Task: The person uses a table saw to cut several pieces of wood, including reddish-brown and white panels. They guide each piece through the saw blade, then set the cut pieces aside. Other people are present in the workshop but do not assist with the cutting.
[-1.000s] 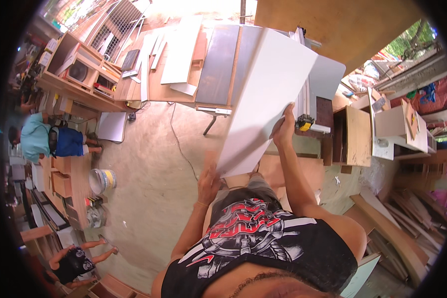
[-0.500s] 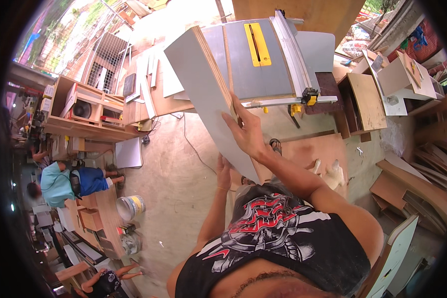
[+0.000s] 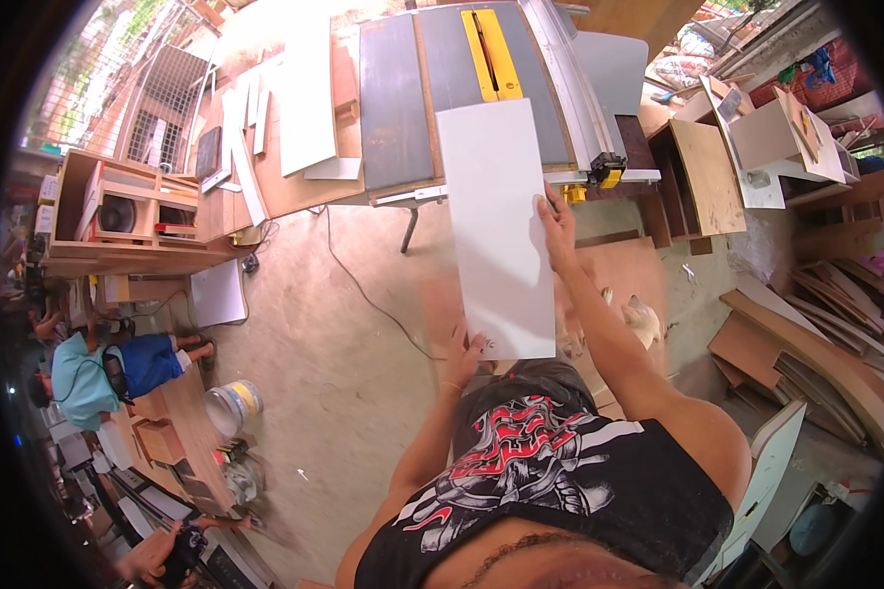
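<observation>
A white-faced board (image 3: 501, 226), long and rectangular, lies between my two hands with its broad face turned up. At its near left corner my left hand (image 3: 465, 355) grips the edge, thumb on top. Farther along the right edge, my right hand (image 3: 558, 231) is closed round the side, its fingers partly hidden beneath. The board's far end overlaps the front of a table saw (image 3: 393, 108) with a grey top. A yellow insert plate (image 3: 493, 59) with a dark slot shows just beyond that end; whether the board touches the saw, I cannot tell.
The saw's metal fence (image 3: 570, 88) runs along the right. White panels (image 3: 307, 108) and strips lie on a bench at left. A cord (image 3: 363, 285) crosses the floor near a bucket (image 3: 233, 407). A dog (image 3: 640, 319) lies at right; a person in teal (image 3: 81, 378) is far left.
The board has turned from a steep tilt, plywood edge showing, to lying broad face up. It has swung right and nearer the saw's front, with both hands still on it.
</observation>
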Motion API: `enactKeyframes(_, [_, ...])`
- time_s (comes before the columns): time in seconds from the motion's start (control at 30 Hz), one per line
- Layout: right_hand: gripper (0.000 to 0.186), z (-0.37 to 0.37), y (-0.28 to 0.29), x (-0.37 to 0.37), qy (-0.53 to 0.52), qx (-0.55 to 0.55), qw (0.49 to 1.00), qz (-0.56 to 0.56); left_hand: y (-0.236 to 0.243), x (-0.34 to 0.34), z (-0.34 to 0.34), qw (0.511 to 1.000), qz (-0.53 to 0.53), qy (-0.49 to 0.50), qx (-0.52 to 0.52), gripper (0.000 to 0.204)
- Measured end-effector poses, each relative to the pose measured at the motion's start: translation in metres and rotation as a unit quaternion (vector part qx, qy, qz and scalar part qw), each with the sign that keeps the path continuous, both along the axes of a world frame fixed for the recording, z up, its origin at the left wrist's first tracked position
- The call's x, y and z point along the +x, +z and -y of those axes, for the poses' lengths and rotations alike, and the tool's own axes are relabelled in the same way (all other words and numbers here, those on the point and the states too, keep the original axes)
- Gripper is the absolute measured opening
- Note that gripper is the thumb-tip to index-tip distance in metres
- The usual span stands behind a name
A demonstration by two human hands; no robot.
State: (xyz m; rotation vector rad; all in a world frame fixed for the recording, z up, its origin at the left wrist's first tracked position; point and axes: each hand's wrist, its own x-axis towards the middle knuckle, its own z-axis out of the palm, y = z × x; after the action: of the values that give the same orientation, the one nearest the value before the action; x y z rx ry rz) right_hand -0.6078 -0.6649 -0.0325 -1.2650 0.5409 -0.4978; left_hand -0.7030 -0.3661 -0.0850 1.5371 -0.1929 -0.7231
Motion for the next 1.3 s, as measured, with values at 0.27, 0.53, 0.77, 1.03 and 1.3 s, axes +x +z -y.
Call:
enactKeyframes(0.27, [0.041,0.072,-0.039,-0.023,-0.036,-0.438,0.856,-0.272,0.04,-0.005,0.056,1.0,0.026,-0.008,-0.005,0.072])
enactKeyframes(0.53, [0.029,0.087,0.028,0.063,0.039,-0.525,0.837,-0.148,0.052,0.018,0.074,0.992,-0.038,-0.09,0.085,0.075])
enactKeyframes(0.77, [0.041,0.129,-0.027,0.128,0.076,-0.695,0.702,-0.137,0.051,0.022,0.093,0.994,-0.014,-0.089,0.059,0.076])
enactKeyframes(1.03, [0.037,0.145,-0.022,0.141,0.077,-0.674,0.726,-0.11,0.054,0.032,0.103,0.99,-0.048,-0.11,0.073,0.076])
enactKeyframes(1.3, [0.038,0.163,-0.022,0.18,0.072,-0.685,0.719,-0.09,0.058,0.066,0.119,0.989,-0.045,-0.104,0.096,0.072])
